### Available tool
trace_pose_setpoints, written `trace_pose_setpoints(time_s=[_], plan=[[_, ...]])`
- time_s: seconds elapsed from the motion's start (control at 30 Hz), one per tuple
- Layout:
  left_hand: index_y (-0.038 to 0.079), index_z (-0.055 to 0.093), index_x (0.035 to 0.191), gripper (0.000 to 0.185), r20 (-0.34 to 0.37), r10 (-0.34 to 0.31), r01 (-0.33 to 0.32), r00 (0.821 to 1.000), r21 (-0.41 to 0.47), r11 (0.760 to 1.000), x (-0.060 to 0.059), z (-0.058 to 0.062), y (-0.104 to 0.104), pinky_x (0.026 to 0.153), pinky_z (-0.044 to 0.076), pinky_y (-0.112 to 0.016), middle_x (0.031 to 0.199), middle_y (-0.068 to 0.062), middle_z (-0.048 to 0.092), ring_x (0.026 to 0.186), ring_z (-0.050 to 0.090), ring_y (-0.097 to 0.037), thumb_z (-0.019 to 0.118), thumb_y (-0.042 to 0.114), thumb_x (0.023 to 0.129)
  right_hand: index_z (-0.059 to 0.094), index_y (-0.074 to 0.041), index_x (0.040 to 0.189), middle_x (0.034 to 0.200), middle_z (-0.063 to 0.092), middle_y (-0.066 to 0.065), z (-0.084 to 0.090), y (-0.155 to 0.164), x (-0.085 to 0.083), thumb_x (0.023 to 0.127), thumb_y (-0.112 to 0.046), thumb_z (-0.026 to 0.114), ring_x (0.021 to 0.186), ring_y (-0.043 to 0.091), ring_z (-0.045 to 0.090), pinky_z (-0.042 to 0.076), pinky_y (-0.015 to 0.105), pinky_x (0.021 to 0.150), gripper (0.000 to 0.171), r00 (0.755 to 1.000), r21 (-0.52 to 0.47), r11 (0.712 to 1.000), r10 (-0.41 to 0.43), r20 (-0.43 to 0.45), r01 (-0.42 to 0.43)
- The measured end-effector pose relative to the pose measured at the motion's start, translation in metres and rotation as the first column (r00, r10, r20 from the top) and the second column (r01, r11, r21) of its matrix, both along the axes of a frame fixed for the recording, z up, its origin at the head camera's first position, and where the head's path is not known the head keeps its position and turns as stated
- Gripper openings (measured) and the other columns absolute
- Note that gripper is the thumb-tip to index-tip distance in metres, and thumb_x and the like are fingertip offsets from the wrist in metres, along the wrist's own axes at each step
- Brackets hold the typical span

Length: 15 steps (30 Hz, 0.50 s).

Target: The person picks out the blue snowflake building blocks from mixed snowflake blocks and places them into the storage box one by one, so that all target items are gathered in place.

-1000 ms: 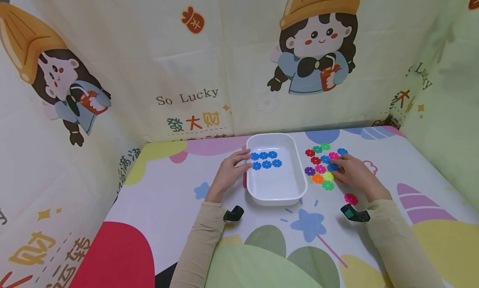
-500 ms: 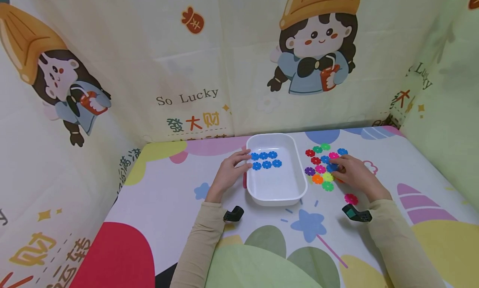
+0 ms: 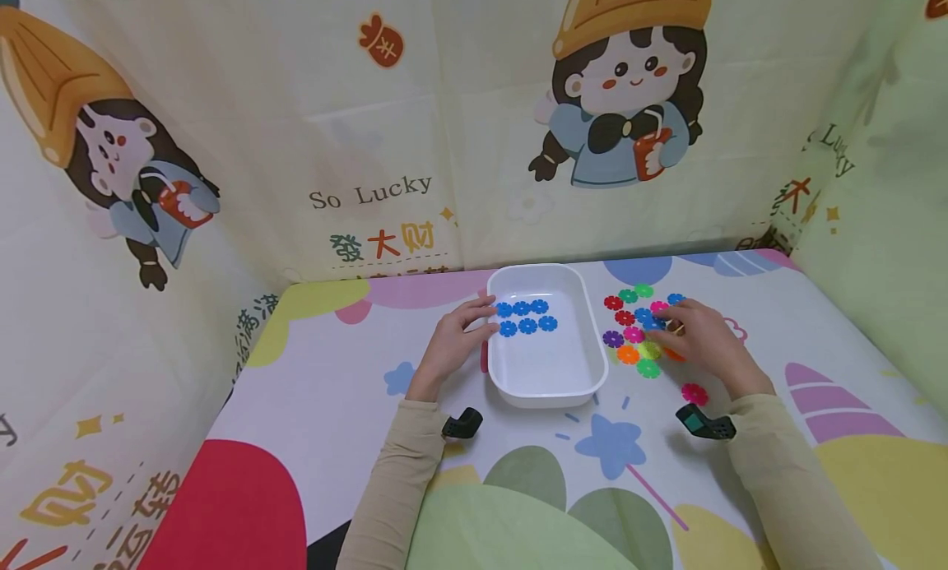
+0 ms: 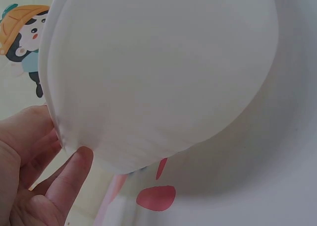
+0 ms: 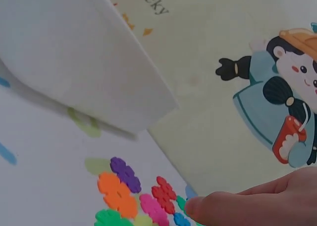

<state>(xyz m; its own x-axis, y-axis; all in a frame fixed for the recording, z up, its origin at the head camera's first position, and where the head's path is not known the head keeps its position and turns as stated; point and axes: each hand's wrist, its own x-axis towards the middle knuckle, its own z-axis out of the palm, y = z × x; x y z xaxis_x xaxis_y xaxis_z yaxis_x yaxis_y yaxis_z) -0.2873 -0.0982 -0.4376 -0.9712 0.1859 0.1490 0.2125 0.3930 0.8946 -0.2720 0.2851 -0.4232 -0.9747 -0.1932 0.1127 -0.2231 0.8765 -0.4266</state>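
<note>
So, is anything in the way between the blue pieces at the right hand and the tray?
Yes, but only low things: a red piece, a pink piece and a purple piece lie between the blue pieces and the tray, then the tray's right wall stands up. Nothing else visible blocks that gap.

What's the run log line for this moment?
left hand touches tray; right hand at loose discs, grip unclear; six blue discs in tray

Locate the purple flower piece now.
Head view: the purple flower piece lies just right of the white tray, on the cluster's left edge, left of a pink piece and just above an orange piece.
</note>
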Motion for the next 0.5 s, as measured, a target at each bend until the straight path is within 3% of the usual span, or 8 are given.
trace_pose_setpoints(time_s=[0.17,0.4,0.5], plan=[[0.008,0.067,0.126,0.038,-0.002,0.0,0.0,1.0,-0.002,1.0,0.0,0.0,-0.003,0.107,0.041,-0.042,0.142,0.011,0.052,0.14,0.036,-0.015,0.069,0.025,0.092,0.066,0.005,0.118,0.095,0.062,0.017,0.011,-0.014,0.0,0.083,-0.021,0.079,0.088,0.032,0.059,0.057,0.034,0.065,0.045,0.998,-0.036,0.999,0.038,-0.055,-0.04],[0.01,0.067,0.126,0.038,0.003,0.014,-0.014,1.0,-0.007,1.0,0.001,0.001,-0.003,0.106,0.042,-0.04,0.141,0.012,0.052,0.14,0.036,-0.013,0.07,0.026,0.092,0.066,0.004,0.12,0.103,0.062,0.021,0.027,-0.034,0.003,0.086,-0.018,0.075,0.089,0.031,0.06,0.058,0.039,0.07,0.041,0.993,-0.051,0.995,0.079,-0.082,-0.084],[0.01,0.066,0.128,0.039,0.001,-0.008,0.008,1.0,-0.015,1.0,0.0,0.001,-0.001,0.106,0.042,-0.04,0.143,0.012,0.051,0.141,0.035,-0.013,0.069,0.026,0.092,0.067,0.003,0.119,0.105,0.061,0.021,0.034,-0.04,0.005,0.086,-0.019,0.075,0.09,0.031,0.06,0.058,0.04,0.069,0.04,0.992,-0.049,0.994,0.093,-0.091,-0.098]])
